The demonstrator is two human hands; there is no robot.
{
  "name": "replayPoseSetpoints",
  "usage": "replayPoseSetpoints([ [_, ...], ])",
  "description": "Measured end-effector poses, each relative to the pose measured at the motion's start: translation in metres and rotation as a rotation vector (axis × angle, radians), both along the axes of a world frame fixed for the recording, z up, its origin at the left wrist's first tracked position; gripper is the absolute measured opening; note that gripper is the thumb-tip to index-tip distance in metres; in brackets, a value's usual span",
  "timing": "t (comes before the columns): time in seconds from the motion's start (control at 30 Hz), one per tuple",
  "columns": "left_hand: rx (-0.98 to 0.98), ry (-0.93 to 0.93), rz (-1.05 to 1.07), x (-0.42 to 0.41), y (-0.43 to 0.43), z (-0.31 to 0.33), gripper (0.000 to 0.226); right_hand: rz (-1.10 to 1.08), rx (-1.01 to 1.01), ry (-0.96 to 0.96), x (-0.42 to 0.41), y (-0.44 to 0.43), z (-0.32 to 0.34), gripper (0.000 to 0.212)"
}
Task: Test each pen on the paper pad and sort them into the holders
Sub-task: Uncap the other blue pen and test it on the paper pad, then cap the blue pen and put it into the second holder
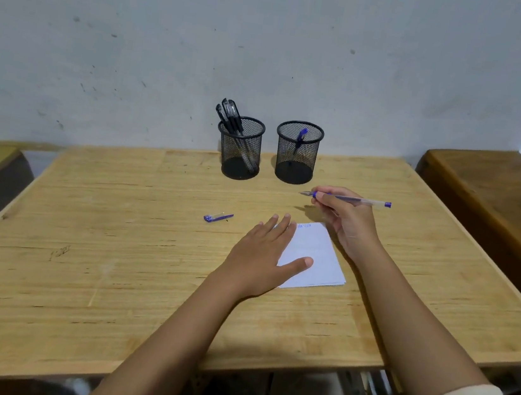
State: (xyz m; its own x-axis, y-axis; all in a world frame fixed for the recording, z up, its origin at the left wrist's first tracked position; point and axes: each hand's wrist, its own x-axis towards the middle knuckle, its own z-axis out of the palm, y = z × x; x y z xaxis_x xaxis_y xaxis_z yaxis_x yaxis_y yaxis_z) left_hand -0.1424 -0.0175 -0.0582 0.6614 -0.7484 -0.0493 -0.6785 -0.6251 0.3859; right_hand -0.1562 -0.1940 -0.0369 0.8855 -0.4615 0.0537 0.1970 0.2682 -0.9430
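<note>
Currently the left hand (pixel 261 257) is lying flat with fingers spread, pressing the near-left corner of the white paper pad (pixel 314 257) onto the wooden surface (pixel 111 260). At two o'clock from the pad, the right hand (pixel 345 221) is pinching an uncapped blue pen (pixel 351 199), holding it almost level above the surface with its tip pointing toward nine o'clock. Blue scribbles are showing along the pad's far edge. A blue pen cap (pixel 218 217) is lying at ten o'clock from the pad. At twelve o'clock two black mesh holders are standing side by side: the left holder (pixel 242 148) is carrying several black pens (pixel 230 115), the right holder (pixel 297 152) one blue pen (pixel 300 139).
</note>
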Motion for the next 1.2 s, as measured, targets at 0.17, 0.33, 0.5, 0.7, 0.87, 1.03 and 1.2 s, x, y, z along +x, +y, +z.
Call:
replayPoseSetpoints([
  [0.17, -0.239, 0.144, 0.017, 0.004, 0.012, 0.011, 0.069, 0.018, -0.03, -0.009, -0.002, -0.002, 0.018, 0.011],
  [0.33, -0.335, -0.049, 0.238, 0.033, 0.044, 0.02, 0.055, 0.073, -0.058, -0.029, -0.002, -0.001, 0.03, 0.008],
  [0.5, -0.247, -0.174, 0.426, 0.055, 0.064, 0.007, 0.029, 0.098, -0.108, -0.019, -0.006, 0.009, 0.03, 0.009],
  [0.7, -0.508, -0.045, 0.482, 0.052, 0.062, 0.01, 0.006, 0.141, -0.123, 0.017, -0.008, 0.026, 0.026, 0.01],
  [0.87, -0.781, 0.201, 0.41, 0.033, 0.057, 0.025, 0.01, 0.203, -0.112, 0.044, -0.007, 0.041, 0.028, 0.01],
  [1.03, -0.925, 0.38, 0.362, 0.024, 0.05, 0.04, 0.014, 0.234, -0.118, 0.021, -0.01, 0.05, 0.031, 0.009],
  [1.2, -0.966, 0.434, 0.309, 0.022, 0.046, 0.046, 0.014, 0.283, -0.096, -0.005, -0.013, 0.053, 0.034, 0.01],
])
